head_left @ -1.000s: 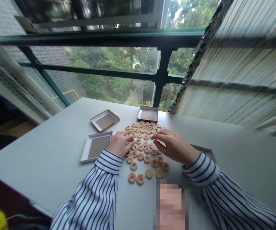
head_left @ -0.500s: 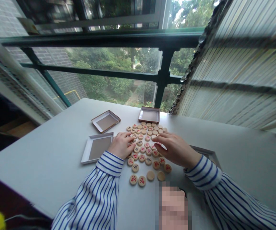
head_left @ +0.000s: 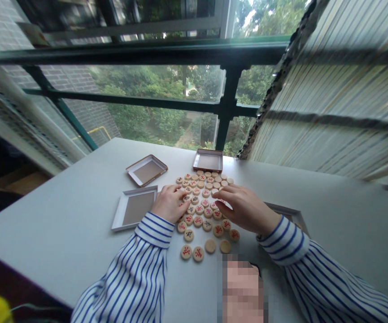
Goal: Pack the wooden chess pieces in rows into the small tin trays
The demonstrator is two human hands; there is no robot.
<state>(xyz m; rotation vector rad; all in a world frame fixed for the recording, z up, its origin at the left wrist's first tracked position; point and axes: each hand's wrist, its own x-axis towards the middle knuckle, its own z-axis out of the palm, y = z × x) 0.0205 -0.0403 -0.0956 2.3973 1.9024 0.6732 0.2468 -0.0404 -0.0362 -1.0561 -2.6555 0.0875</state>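
Observation:
Round wooden Chinese chess pieces (head_left: 199,209) lie spread in a loose group on the white table, most showing red or black characters, some with plain faces up. At the group's left edge rests my left hand (head_left: 170,204), palm down, fingers loosely bent and thumb apart, over or touching pieces there. Across from it, my right hand (head_left: 242,206) hovers over or touches the right edge, its thumb and fingers apart. Neither hand shows a piece gripped in it. Some pieces are partly hidden beneath the fingers.
Shallow box parts stand around the pieces: one (head_left: 117,220) by my left hand, one (head_left: 164,171) behind it, one (head_left: 208,170) at the back and one (head_left: 286,208) partly behind my right arm. A pixelated patch covers the front. Beyond the table are a window and a striped curtain (head_left: 331,89).
The whole view has shifted slightly. Both hands and the pieces keep nearly the same places relative to each other.

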